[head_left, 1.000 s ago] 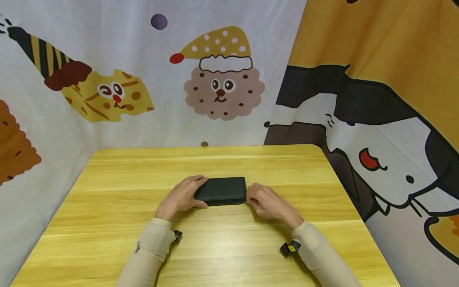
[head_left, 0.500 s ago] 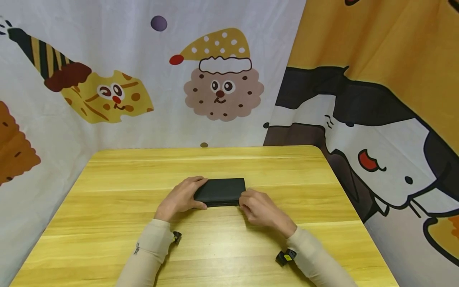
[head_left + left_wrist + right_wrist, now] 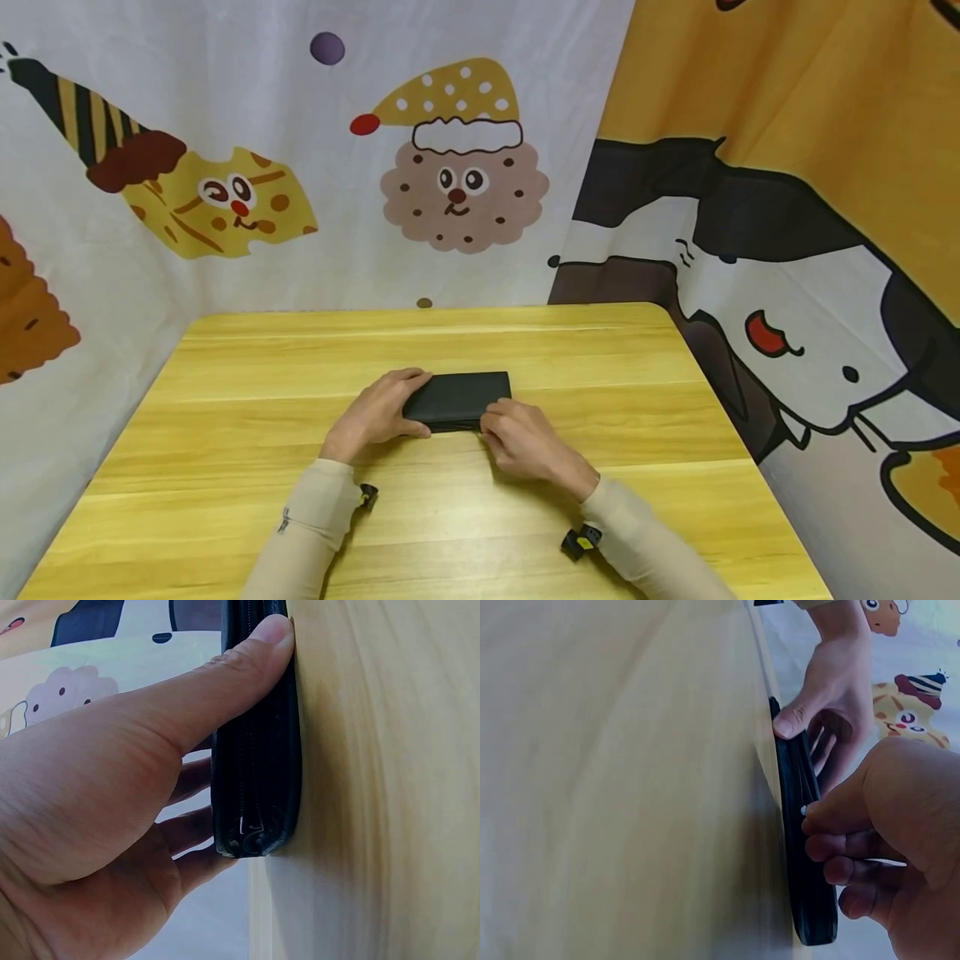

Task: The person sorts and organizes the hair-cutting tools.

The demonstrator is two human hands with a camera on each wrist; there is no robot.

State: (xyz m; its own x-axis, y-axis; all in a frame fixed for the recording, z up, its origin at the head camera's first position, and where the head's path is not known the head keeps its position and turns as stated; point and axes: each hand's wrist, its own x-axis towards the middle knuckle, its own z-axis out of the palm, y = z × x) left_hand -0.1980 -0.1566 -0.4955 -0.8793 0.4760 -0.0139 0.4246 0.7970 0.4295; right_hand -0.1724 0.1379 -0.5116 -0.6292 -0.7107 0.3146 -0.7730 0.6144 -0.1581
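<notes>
A black zip-around wallet point(image 3: 457, 400) lies flat on the wooden table, its long zipped edge facing the person. My left hand point(image 3: 378, 408) grips its left end, thumb point(image 3: 262, 645) across the zipped edge and the other fingers behind. In the left wrist view the zipper teeth point(image 3: 247, 780) run down to the wallet's corner. At the front edge, right of the middle, my right hand point(image 3: 525, 437) pinches the zipper pull point(image 3: 804, 811) between thumb and index finger. Its remaining fingers curl beside the wallet's edge in the right wrist view.
The light wooden table point(image 3: 420, 533) has rounded far corners. Cloth curtains point(image 3: 262, 275) printed with cartoon figures hang behind it and at both sides. A small black camera is strapped to each wrist, the right one point(image 3: 581, 542) near the tabletop.
My right hand has slid left along the wallet's front edge, from its right corner toward the middle, with the zipper pull. My left hand and the wallet stay nearly in place.
</notes>
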